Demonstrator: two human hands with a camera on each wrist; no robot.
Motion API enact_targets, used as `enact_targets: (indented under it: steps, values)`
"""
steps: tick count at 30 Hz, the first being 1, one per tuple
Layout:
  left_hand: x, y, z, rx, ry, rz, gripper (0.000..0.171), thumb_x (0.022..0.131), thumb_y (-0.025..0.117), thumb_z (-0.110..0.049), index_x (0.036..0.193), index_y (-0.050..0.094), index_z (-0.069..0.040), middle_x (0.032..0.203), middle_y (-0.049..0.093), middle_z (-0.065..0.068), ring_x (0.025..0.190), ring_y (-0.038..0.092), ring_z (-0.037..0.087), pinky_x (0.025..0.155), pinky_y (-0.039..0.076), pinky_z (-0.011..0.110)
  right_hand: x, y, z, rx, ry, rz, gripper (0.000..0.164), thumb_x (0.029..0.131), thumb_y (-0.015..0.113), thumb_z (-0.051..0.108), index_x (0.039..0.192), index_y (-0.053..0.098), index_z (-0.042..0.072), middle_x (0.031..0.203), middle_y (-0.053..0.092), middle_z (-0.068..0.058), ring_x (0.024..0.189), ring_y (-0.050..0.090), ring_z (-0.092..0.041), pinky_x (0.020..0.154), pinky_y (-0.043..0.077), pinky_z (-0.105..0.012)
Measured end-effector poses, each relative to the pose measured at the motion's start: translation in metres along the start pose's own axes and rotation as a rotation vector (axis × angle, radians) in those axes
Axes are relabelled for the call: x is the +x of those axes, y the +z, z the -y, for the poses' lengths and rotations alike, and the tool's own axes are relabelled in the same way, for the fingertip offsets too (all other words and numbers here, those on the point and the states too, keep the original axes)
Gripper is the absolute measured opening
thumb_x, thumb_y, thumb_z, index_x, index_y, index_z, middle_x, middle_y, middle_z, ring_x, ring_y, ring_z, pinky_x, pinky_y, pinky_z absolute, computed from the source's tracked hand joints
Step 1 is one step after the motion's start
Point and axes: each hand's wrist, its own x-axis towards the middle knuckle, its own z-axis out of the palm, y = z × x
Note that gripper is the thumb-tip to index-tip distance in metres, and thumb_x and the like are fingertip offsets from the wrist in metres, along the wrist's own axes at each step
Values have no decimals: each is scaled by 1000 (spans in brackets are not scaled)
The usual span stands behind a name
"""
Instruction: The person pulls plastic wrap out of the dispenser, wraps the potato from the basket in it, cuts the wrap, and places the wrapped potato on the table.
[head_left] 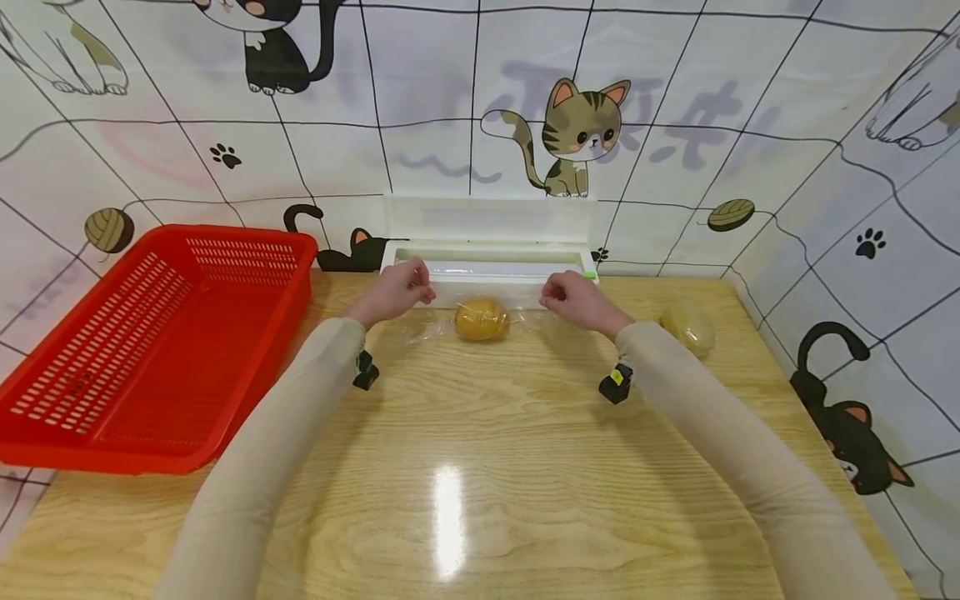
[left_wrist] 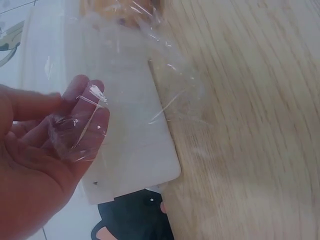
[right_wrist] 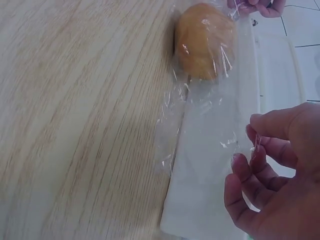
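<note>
A round orange-yellow item (head_left: pixel 482 319), smooth like a fruit, lies under clear cling film at the front of a white cling film dispenser (head_left: pixel 491 293). The film (right_wrist: pixel 167 130) spreads loosely to both sides of it, over the dispenser's front and the table. My left hand (head_left: pixel 396 292) pinches the film at the left end, its clear folds lying over the fingers in the left wrist view. At the right end, my right hand (head_left: pixel 576 298) pinches the film's edge between thumb and fingertips. Inside the dispenser a film roll (head_left: pixel 487 268) shows; the lid (head_left: pixel 491 218) stands raised behind.
A red plastic basket (head_left: pixel 202 358) stands on the left of the wooden table (head_left: pixel 525 467). Near the right edge sits a pale yellow, shiny round item (head_left: pixel 687 327), beside my right forearm. A cat-patterned covering (head_left: pixel 420 158) rises behind the table and along its right side.
</note>
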Motion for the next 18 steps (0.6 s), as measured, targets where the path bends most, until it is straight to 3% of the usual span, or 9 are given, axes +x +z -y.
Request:
enact_targets:
  steps: [5, 11, 18]
  values:
    - [2, 1, 5, -48, -5, -3, 6, 98, 44, 6, 93, 45, 2, 97, 67, 24, 93, 65, 37, 84, 51, 41, -1, -2, 0, 17, -8, -17, 9, 96, 57, 8, 95, 57, -1, 90, 58, -13, 86, 54, -28, 77, 43, -42]
    - [-6, 4, 4, -53, 51, 82, 3, 98, 47, 2, 98, 44, 4, 106, 61, 25, 100, 62, 37, 79, 50, 37, -6, 1, 4, 67, -54, 15, 5, 95, 58, 7, 94, 55, 2, 98, 60, -13, 101, 58, -30, 88, 45, -46]
    - [-11, 10, 0, 16, 68, 138, 32, 93, 63, -12, 113, 42, 2, 107, 59, 18, 103, 60, 32, 88, 49, 41, -12, 12, 1, 115, -82, 28, 9, 90, 62, 6, 94, 55, 2, 99, 62, -13, 103, 58, -32, 91, 46, -46]
